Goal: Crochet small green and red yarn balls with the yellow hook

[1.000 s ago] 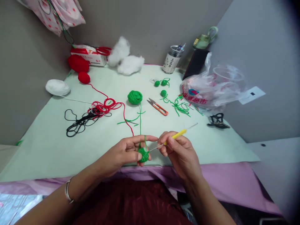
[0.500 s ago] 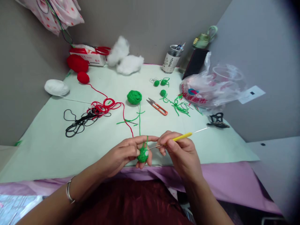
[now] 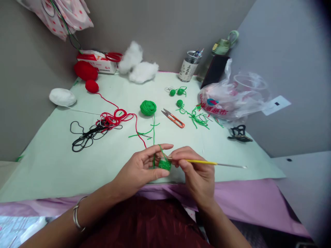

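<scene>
1. Low in the frame's centre, the green crocheted piece [image 3: 164, 165] sits between thumb and curled fingers of the left hand [image 3: 143, 167].
2. Just right, the right hand [image 3: 198, 172] closes its fingers round the yellow-handled hook [image 3: 203, 162], shaft at the piece's upper edge.
3. Green yarn [image 3: 154, 132] passes over the outstretched left index finger.

The worktop [image 3: 240, 162] is softly, evenly lit, with faint shadows cast; below its front edge, the garment [image 3: 144, 220] is dimly lit; beyond its back right corner, the wall [image 3: 289, 58] is darkened by vignetting; the green piece [image 3: 164, 165] is slightly blurred.
</scene>
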The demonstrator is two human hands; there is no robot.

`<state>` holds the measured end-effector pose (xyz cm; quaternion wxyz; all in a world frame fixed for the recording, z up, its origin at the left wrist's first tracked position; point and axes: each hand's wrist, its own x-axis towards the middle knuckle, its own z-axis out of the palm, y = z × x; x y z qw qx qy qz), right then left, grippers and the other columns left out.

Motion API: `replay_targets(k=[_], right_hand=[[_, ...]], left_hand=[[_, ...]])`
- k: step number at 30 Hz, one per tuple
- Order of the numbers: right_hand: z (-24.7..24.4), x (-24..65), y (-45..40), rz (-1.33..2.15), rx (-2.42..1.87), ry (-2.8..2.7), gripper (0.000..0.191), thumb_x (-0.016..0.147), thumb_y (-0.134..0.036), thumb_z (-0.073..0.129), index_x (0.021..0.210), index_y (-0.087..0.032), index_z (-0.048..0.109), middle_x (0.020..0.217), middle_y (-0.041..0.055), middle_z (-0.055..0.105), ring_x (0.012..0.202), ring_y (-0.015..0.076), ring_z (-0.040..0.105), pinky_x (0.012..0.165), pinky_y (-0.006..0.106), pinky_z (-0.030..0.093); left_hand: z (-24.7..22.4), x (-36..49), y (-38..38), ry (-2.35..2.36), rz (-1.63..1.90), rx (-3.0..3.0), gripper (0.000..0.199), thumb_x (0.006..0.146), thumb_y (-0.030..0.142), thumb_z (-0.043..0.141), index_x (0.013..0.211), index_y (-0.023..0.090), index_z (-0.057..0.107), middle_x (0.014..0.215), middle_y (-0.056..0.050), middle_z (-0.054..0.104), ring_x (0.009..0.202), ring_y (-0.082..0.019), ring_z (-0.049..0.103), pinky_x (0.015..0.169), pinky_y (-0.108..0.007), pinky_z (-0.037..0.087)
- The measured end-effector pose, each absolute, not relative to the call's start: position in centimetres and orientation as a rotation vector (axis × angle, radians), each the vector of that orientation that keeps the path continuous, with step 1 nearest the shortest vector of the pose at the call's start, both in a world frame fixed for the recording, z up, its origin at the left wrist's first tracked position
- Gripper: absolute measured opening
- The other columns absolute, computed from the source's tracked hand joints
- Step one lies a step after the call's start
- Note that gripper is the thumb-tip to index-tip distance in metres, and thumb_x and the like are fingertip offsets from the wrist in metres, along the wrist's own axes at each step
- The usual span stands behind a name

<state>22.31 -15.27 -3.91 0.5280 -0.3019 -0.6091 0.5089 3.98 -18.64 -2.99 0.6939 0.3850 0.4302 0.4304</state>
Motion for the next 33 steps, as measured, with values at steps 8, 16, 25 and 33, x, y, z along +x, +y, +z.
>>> replay_targets(k=[8,16,25,33], right_hand=[[-3.9,22.3,-15.0,1.189,-0.666,-1.619,0.020,0.100,-0.023,0.065,0.107,-0.033,0.081,0.102,0.0046,0.080,0.098,0.0228,0.071,0.086,0.040,0.056],[-3.8,22.3,-14.8,1.177,-0.726,-1.550,0.016,0.098,-0.026,0.068,0.099,-0.030,0.083,0.092,0.0055,0.080,0.082,0.0209,0.070,0.073,0.036,0.057],[-4.1,21.2,-14.9,1.408,-0.632,-1.202,0.010,0.094,-0.031,0.074,0.095,-0.028,0.084,0.089,0.0040,0.075,0.063,0.0124,0.062,0.057,0.027,0.051],[-2.9,20.6,-15.0,1.718,-0.628,-0.980,0.012,0.088,-0.036,0.080,0.084,-0.024,0.082,0.063,-0.0012,0.067,0.047,0.0077,0.050,0.053,0.022,0.046]], left_hand=[[-2.7,4.2,-18.4,1.000,1.003,0.891,0.085,0.071,0.026,0.092,0.149,0.031,0.057,0.098,0.001,0.062,0.102,-0.019,0.062,0.101,-0.034,0.046],[-2.5,4.6,-18.8,1.066,1.119,0.882,0.076,0.072,0.025,0.091,0.143,0.028,0.063,0.109,-0.004,0.063,0.096,-0.019,0.066,0.091,-0.033,0.053],[-1.8,5.2,-19.1,1.009,1.276,0.865,0.070,0.073,0.025,0.092,0.137,0.033,0.068,0.103,0.000,0.062,0.090,-0.017,0.070,0.083,-0.028,0.054],[-2.2,4.6,-19.0,1.184,1.192,1.393,0.051,0.081,0.018,0.081,0.131,0.030,0.074,0.096,-0.001,0.077,0.092,-0.019,0.068,0.094,-0.032,0.051]])
